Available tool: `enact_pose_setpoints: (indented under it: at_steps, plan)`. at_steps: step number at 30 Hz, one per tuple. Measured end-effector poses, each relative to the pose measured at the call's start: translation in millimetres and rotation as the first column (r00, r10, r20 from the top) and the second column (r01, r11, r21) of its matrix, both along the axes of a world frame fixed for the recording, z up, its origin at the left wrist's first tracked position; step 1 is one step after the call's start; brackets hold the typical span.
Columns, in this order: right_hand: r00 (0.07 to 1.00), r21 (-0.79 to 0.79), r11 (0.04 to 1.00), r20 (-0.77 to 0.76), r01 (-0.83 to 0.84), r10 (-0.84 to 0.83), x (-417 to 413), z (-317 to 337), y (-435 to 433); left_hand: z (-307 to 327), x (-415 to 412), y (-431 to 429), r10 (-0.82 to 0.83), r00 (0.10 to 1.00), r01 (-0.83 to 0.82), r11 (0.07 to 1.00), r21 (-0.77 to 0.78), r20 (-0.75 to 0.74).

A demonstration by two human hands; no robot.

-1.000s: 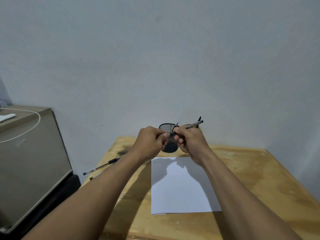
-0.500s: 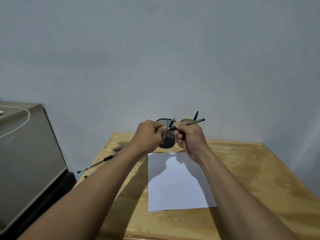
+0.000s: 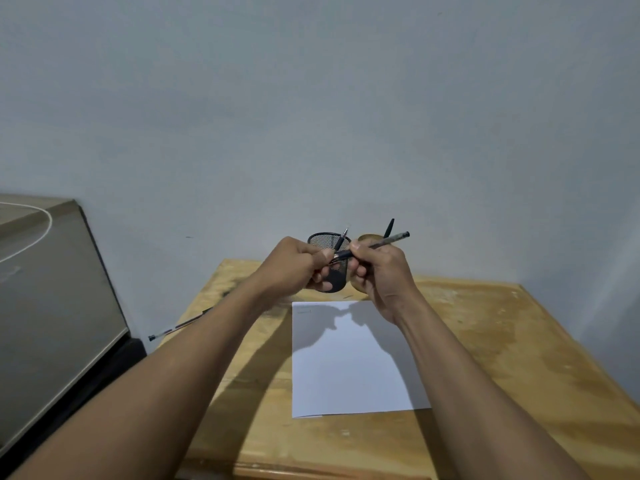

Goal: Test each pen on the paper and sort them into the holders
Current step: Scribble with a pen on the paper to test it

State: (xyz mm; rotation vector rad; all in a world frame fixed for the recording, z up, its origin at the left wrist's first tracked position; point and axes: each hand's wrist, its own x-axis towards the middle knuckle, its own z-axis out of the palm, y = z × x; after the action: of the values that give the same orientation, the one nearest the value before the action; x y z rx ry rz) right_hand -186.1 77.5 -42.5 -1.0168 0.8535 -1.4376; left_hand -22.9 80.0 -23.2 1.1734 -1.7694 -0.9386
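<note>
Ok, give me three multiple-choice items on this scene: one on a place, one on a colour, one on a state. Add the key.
1. Where does the loose pen lie on the table?
A. at its right edge
B. at its left edge, one end poking past it
C. at its near edge

2. What colour is the mesh holder?
A. black
B. white
C. red

3. How is the raised pen supported?
A. propped on the mesh holder's rim
B. resting flat on the table
C. gripped by both hands

Key:
1 B: the pen lies slantwise at the left edge, and its end hangs beyond the wood.
2 A: the mesh is dark black against the pale wall.
3 C: the left hand pinches one end and the right hand grips the barrel, clear of the table.
</note>
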Motion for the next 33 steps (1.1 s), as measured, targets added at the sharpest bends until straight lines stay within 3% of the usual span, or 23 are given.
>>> enact_pose_setpoints:
  at_steps: [2,4,7,10,14,19,33]
  plan:
    - [0.995,0.024,0.996,0.042,0.091,-0.092,-4,1,-3,-4,5,-4,0.162,0.970,-0.130,0.976,-0.173,0.182]
    - [0.975,0.036,0.976,0.048,0.215,-0.217,-18,2,-5,-13,19,-10,0.346,0.911,-0.261,0.906,-0.334,0.225]
    - [0.971,0.007,0.975,-0.101,0.220,-0.218,-28,-5,-1,-26,32,-12,0.285,0.945,-0.250,0.945,-0.209,0.157]
    - [0.973,0.038,0.982,-0.144,0.186,-0.179,-19,-21,-1,-35,23,-16,0.209,0.955,-0.189,0.975,-0.113,0.208]
    - [0.936,0.084,0.956,-0.242,0.281,-0.254,-10,-46,1,-46,17,-32,0.216,0.908,-0.198,0.976,-0.088,0.360]
    - [0.926,0.173,0.925,-0.234,0.339,-0.296,-10,-72,8,-67,15,-50,0.224,0.855,-0.209,0.974,-0.086,0.468]
    - [0.916,0.163,0.929,-0.289,0.332,-0.277,-12,-76,2,-83,13,-55,0.241,0.855,-0.206,0.970,-0.126,0.460]
